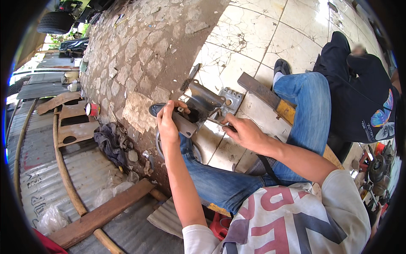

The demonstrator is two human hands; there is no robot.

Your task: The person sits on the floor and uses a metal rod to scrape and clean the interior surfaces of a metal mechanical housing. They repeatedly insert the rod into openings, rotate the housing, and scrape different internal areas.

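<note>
A worn grey metal bracket [203,94] with a channel shape and a dark hollow lies in front of me, between my knees. My left hand [169,120] is closed round its near left end, thumb on top. At its right side, my right hand [245,133] pinches a thin metal rod or wrench [215,120]; its far end meets the bracket, and its exact kind is unclear. Just beyond stands a silver plate with bolts [231,100]. A brush-like tool with dark bristles [190,78] lies at the bracket's far left corner.
A rusty steel beam [258,88], partly yellow, runs beside my right leg. Flattened cardboard [138,112] lies on stony ground at left, near a dark cloth [111,142] and a red can [92,109]. At right sits a person in a dark hoodie [359,97].
</note>
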